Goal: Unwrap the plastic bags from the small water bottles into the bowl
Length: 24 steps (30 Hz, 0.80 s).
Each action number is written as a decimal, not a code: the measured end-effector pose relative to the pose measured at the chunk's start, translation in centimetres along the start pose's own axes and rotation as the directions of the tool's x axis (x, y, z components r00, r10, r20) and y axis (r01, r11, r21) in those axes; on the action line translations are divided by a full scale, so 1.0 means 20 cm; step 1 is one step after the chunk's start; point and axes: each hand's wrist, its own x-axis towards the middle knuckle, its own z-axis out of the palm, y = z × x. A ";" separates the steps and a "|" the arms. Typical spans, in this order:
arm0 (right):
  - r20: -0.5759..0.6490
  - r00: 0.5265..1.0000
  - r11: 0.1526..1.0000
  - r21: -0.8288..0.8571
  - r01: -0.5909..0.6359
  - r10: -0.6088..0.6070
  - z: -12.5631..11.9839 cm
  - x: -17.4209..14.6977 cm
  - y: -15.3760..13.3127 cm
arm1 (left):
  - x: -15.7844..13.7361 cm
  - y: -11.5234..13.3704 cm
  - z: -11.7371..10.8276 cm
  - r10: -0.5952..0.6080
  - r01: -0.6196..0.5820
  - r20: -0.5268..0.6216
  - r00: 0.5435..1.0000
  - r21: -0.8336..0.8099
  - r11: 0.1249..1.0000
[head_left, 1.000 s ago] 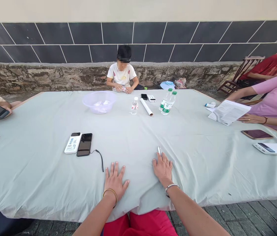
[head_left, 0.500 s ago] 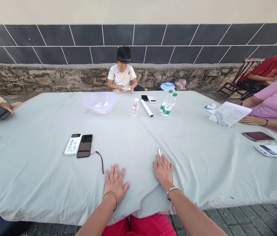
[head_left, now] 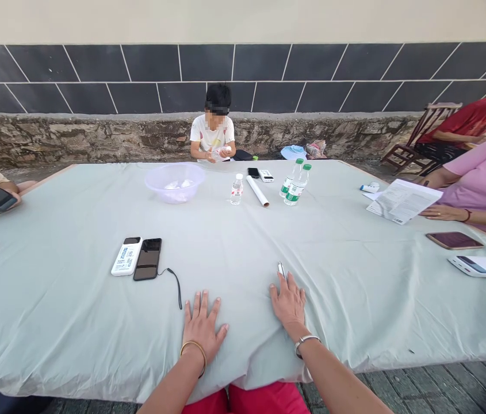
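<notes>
My left hand (head_left: 202, 328) lies palm down on the pale grey cloth (head_left: 96, 322) with its fingers spread, holding nothing. A black phone (head_left: 148, 259) with a wrist strap (head_left: 176, 279) lies ahead and to its left, beside a white power bank (head_left: 126, 256). My right hand (head_left: 289, 302) also rests palm down, fingers stretched forward. A silver pen (head_left: 281, 268) pokes out from beneath its fingertips; the pen's rear part is hidden by the hand.
Across the table are a lilac basin (head_left: 175, 183) with white items inside, a small bottle (head_left: 236, 190), a white roll (head_left: 257, 191) and two green-capped bottles (head_left: 297, 185). A seated person (head_left: 212, 135) handles something whitish. At right, a person in pink (head_left: 484, 172) has papers (head_left: 404, 200).
Both my hands stay in place on the cloth. The person opposite has raised the whitish item slightly. The view has shifted a little.
</notes>
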 end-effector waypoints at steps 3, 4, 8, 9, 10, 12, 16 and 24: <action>-0.013 1.000 1.000 0.018 0.000 0.001 0.01 0.00 0.01 | 0.00 0.00 0.00 -0.001 0.001 -0.006 1.000 -0.013 1.000; -0.017 1.000 1.000 0.024 0.002 -0.002 0.01 0.00 0.01 | 0.00 0.00 0.00 -0.001 0.001 -0.006 1.000 -0.016 1.000; -0.039 0.999 0.999 0.047 0.019 -0.017 0.02 0.00 0.02 | 0.00 0.01 -0.01 -0.005 0.005 0.009 1.000 -0.012 1.000; -0.046 0.999 0.998 0.056 0.024 -0.022 0.02 0.00 0.02 | 0.00 0.01 -0.01 -0.007 0.007 0.016 1.000 -0.007 1.000; -0.053 0.998 0.997 0.065 0.029 -0.025 0.03 0.00 0.03 | 0.00 0.01 -0.02 -0.010 0.010 0.023 1.000 -0.001 1.000; -0.068 0.997 0.996 0.080 0.038 -0.032 0.03 0.00 0.03 | -0.01 0.01 -0.02 -0.015 0.014 0.033 0.999 0.007 1.000; -0.104 0.993 0.993 0.097 0.065 -0.055 0.03 -0.01 0.04 | -0.01 0.01 -0.02 -0.015 0.015 0.032 0.999 -0.005 1.000; -0.218 0.969 0.974 0.169 0.153 -0.115 0.02 -0.04 0.05 | 0.00 0.00 0.00 -0.005 0.005 0.033 0.999 -0.005 1.000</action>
